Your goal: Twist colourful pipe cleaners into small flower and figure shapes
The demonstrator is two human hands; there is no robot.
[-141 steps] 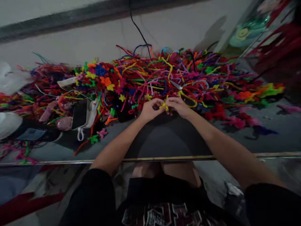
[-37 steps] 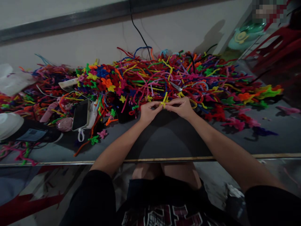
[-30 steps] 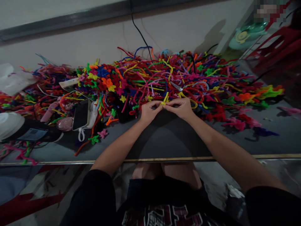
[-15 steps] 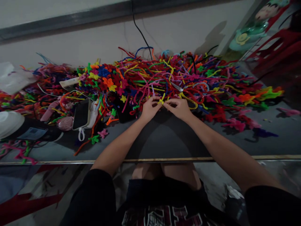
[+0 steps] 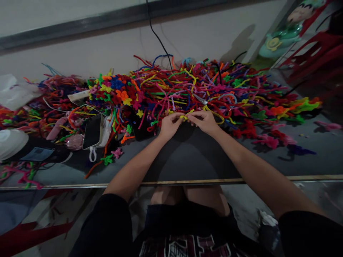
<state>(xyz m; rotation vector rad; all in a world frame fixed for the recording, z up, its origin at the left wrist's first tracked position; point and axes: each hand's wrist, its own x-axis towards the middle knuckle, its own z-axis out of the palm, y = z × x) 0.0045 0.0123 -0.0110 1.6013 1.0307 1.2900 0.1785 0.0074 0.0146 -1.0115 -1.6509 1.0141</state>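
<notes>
Between my two hands is a small yellow pipe cleaner [image 5: 184,117], bent into a shape partly hidden by the fingertips. My left hand [image 5: 170,125] pinches it from the left. From the right, the thumb and fingers of my right hand [image 5: 205,121] close on it too, and the fingertips of both hands nearly meet. Just beyond them lies a long heap of coloured pipe cleaners [image 5: 171,80]. A pair of scissors [image 5: 200,99] rests on that heap behind my right hand.
To the left lie a phone [image 5: 93,132], a pink hairbrush [image 5: 74,142] and a dark cup with a white lid [image 5: 12,142]. Finished pipe-cleaner flowers [image 5: 122,95] are bunched left of centre. Several fuzzy shapes [image 5: 268,141] lie on the right. The table's front edge [image 5: 193,182] runs before my lap.
My hands stay in almost the same place. The yellow pipe cleaner has turned between the fingertips; its upright prong no longer stands up, and less of it shows.
</notes>
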